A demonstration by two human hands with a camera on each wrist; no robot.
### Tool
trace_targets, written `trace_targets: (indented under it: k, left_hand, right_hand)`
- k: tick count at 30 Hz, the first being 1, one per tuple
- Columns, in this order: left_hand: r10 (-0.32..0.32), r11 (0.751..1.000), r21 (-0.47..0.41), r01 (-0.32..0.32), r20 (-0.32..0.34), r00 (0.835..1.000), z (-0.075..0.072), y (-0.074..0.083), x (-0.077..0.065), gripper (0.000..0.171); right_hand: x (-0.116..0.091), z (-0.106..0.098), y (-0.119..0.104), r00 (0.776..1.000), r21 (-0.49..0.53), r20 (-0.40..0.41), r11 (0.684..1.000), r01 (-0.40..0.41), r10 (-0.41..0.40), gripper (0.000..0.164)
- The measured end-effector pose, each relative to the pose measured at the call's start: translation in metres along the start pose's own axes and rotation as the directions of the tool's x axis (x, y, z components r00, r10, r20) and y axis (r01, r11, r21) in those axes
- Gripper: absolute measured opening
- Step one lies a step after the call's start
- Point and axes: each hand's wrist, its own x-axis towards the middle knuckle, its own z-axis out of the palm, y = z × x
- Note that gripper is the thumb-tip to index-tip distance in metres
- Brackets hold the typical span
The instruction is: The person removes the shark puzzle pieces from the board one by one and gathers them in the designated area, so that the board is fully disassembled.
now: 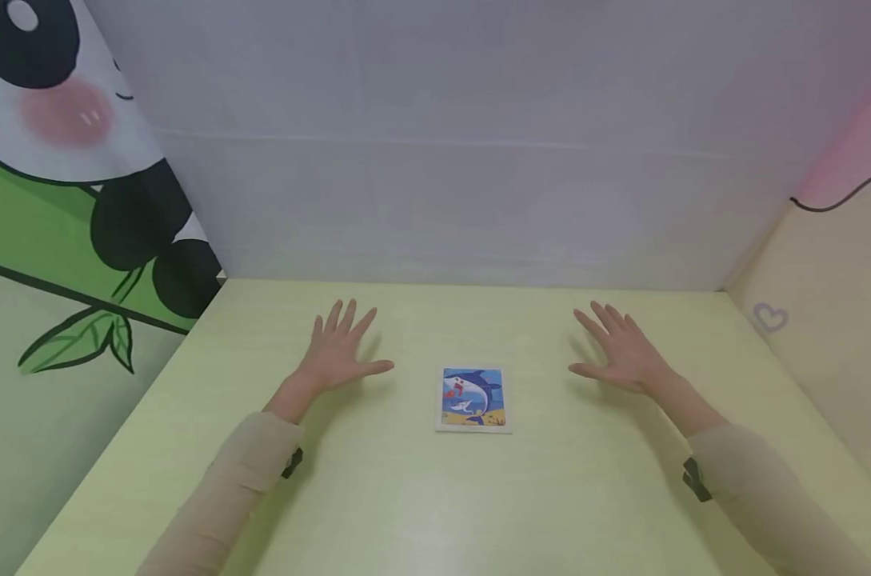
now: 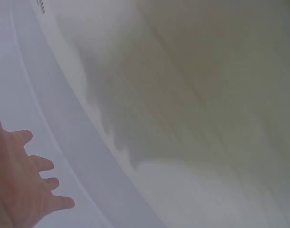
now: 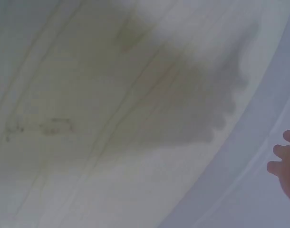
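Note:
A small square picture puzzle (image 1: 473, 398) with a pale border lies flat on the table, showing a blue and white shark over sand. To its left, my left hand (image 1: 339, 354) is held with fingers spread and nothing in it. On the opposite side my right hand (image 1: 622, 356) is likewise spread and holds nothing. Both hands cast shadows on the tabletop and stay apart from the picture. In the left wrist view the left hand (image 2: 24, 183) shows at the lower left edge; in the right wrist view only fingers and part of the right hand (image 3: 288, 161) appear.
The light yellow table (image 1: 421, 504) reaches back to a plain grey-white wall (image 1: 471, 200). A panda mural covers the left wall (image 1: 53, 264), and a cream and pink wall (image 1: 831, 296) with a drawn heart stands at the right.

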Motion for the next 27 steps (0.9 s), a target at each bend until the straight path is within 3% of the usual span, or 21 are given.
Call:
trace_targets:
  k: [5, 10, 19, 22, 27]
  left_hand:
    - [0.048, 0.997, -0.055, -0.049, -0.015, 0.999, 0.002, 0.009, -0.001, 0.095]
    - [0.085, 0.99, -0.113, -0.086, -0.013, 0.996, 0.004, 0.02, -0.004, 0.094]
    - [0.096, 0.939, -0.337, -0.067, 0.071, 0.993, 0.009, 0.049, -0.005, 0.093]
    - [0.127, 0.925, -0.371, -0.087, 0.084, 0.988, 0.013, 0.057, -0.005, 0.092]
    - [0.161, 0.905, -0.412, -0.104, 0.108, 0.981, 0.017, 0.067, -0.006, 0.089]
  right_hand:
    - [0.009, 0.002, -0.011, 1.0, 0.063, 0.005, 0.998, -0.002, 0.002, 0.087]
    - [0.018, 0.006, -0.025, 0.998, 0.162, 0.061, 0.987, -0.019, 0.01, 0.088]
    - [0.029, 0.02, -0.055, 0.991, 0.299, 0.129, 0.954, -0.015, -0.025, 0.086]
    - [0.032, 0.023, -0.065, 0.99, 0.344, 0.132, 0.939, 0.002, -0.051, 0.081]
    - [0.036, 0.027, -0.077, 0.991, 0.479, 0.123, 0.878, -0.019, -0.046, 0.07]
